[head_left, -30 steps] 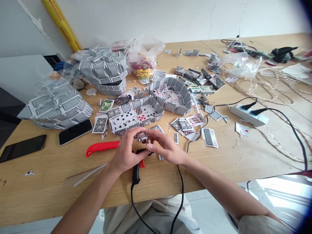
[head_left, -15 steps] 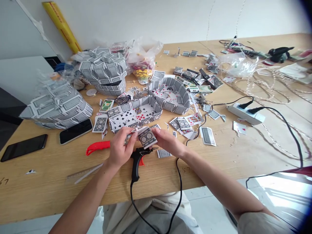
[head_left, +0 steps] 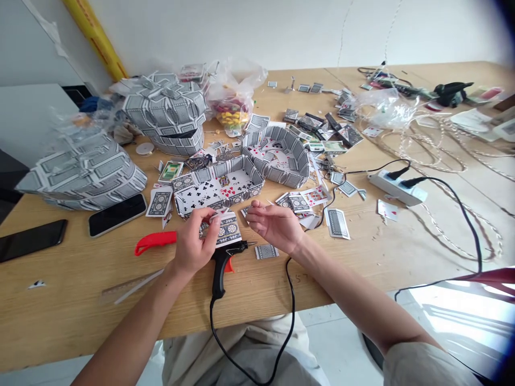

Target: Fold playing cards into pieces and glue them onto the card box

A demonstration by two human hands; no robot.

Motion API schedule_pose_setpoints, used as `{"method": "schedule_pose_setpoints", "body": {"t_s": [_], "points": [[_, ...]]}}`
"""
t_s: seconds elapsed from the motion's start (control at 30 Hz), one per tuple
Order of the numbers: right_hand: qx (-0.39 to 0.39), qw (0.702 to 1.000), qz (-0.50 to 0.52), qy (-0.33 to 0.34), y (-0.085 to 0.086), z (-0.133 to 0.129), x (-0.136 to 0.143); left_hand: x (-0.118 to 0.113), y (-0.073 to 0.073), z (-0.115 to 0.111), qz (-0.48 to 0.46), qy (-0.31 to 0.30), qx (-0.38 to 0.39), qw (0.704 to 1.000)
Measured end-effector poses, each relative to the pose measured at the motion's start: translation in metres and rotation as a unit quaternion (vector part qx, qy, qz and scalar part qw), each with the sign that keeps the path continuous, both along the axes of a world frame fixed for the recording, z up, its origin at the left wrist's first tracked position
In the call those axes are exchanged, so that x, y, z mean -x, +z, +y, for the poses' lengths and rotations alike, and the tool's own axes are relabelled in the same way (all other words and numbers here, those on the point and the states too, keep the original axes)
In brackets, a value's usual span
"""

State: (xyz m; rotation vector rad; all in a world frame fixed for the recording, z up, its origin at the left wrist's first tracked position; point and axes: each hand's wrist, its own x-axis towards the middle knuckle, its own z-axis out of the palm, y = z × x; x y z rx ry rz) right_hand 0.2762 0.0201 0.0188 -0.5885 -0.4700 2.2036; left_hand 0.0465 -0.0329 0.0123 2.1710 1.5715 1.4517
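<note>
Between thumb and fingers, my left hand grips a folded playing card with a dark patterned back. Just right of the card, my right hand is apart from it, its fingers curled together; whether anything small is in them is hidden. Below the card lies a black hot glue gun with an orange trigger, its nozzle pointing right. A single card rests near the nozzle. Behind my hands stands an open tray made of playing cards, and a heart-shaped card tray touches its right end.
Two finished-looking card boxes stand at the left. Two phones, a red-handled cutter and a clear ruler lie nearer. The glue gun's cord loops over the front edge; a power strip sits right.
My right hand has let go of the folded card and curled its fingers beside it. The card has shifted slightly left and tilted in my left hand. The whole view has moved a little.
</note>
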Motion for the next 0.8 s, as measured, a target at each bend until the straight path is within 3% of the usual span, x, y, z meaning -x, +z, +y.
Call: {"method": "schedule_pose_setpoints", "body": {"t_s": [0.3, 0.4, 0.53, 0.7, 0.8], "points": [[-0.178, 0.967, -0.178, 0.034, -0.001, -0.018, 0.011, -0.008, -0.001, -0.006, 0.004, -0.066, -0.014, 0.998], [-0.145, 0.976, -0.159, 0.043, -0.002, -0.023, 0.013, -0.010, -0.001, -0.005, -0.021, -0.111, -0.016, 0.993], [-0.072, 0.988, -0.088, 0.105, -0.002, -0.025, 0.011, -0.013, 0.003, -0.003, -0.024, -0.136, -0.031, 0.990], [-0.101, 0.987, -0.066, 0.107, -0.005, -0.025, 0.014, -0.015, 0.004, -0.002, -0.014, -0.133, -0.036, 0.990], [-0.111, 0.989, -0.065, 0.078, -0.005, -0.021, 0.014, -0.010, 0.013, -0.001, 0.002, -0.123, 0.003, 0.992]]}}
